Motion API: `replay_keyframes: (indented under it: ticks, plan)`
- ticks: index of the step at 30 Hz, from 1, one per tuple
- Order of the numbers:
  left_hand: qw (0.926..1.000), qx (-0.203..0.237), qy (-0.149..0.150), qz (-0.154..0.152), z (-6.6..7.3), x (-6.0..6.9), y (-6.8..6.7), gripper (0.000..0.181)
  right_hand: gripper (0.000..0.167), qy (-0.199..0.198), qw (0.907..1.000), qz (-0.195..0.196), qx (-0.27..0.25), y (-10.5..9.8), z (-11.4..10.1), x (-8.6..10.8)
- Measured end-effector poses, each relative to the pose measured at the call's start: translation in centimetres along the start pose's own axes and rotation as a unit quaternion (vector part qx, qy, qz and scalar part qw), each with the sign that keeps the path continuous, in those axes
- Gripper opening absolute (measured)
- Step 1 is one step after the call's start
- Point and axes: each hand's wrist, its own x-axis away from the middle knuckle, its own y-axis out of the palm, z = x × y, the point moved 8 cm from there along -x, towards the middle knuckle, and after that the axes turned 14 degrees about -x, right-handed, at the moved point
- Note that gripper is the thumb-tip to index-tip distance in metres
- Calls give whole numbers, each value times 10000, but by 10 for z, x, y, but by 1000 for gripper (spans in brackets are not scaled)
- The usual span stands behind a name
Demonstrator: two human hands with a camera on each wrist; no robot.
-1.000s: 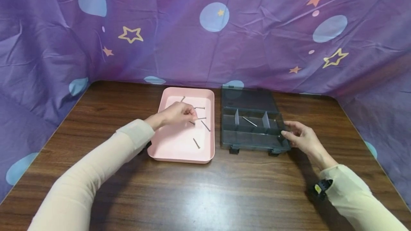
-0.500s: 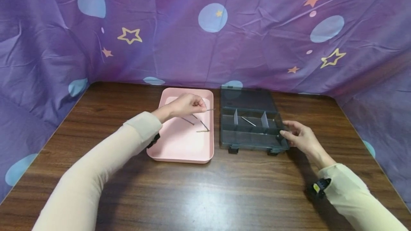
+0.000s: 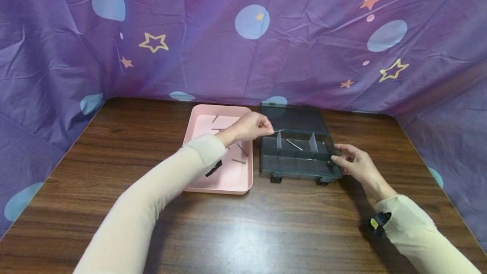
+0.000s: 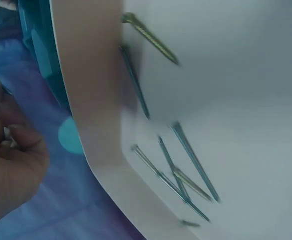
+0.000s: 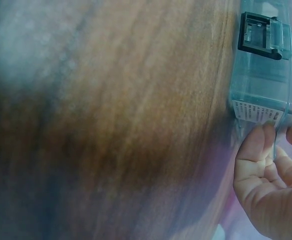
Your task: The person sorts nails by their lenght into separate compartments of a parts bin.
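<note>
A: Where's the piece in hand?

B: The thin, silver-grey metal nail (image 3: 279, 130) is pinched between the thumb and fingers of the left hand (image 3: 253, 126), above the back-left part of the smoky, translucent plastic box (image 3: 300, 173).

A: How does it lie?

B: Its long axis runs roughly left to right, the free end pointing away from the fingers, over the box. In the head view that end shows near the upright, clear plastic left divider (image 3: 279, 139); how high above it, I can't tell.

A: Anything past the divider?

B: A straight, shiny metal rod or nail (image 3: 294, 144) lies slantwise in the middle compartment, farther right and closer to the person. The left hand is the nearer one to it.

A: And the right hand (image 3: 357, 164)?

B: Gripping the box's right end, thumb at the upper edge; I see no nail there.

A: Others?

B: Loose metal nails (image 4: 196, 162), some crossing, in the rounded pink tray (image 3: 218, 185) just left of the box.
</note>
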Motion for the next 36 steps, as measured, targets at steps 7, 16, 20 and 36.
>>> replay_keyframes:
  ticks: [7,16,20,36]
  plan:
    - [9992,-377,-145,-66,17,-17,17,16,46,-15,10000,-9,-77,1,0,1]
    - [9983,-532,-246,-45,34,-27,31,14,47,34,10000,3,28,0,1,3]
    - [9982,-521,-283,-73,39,-28,36,13,48,20,10000,18,34,-1,0,4]
    - [9973,-644,-318,171,33,-31,34,11,53,195,9998,70,-49,1,5,4]
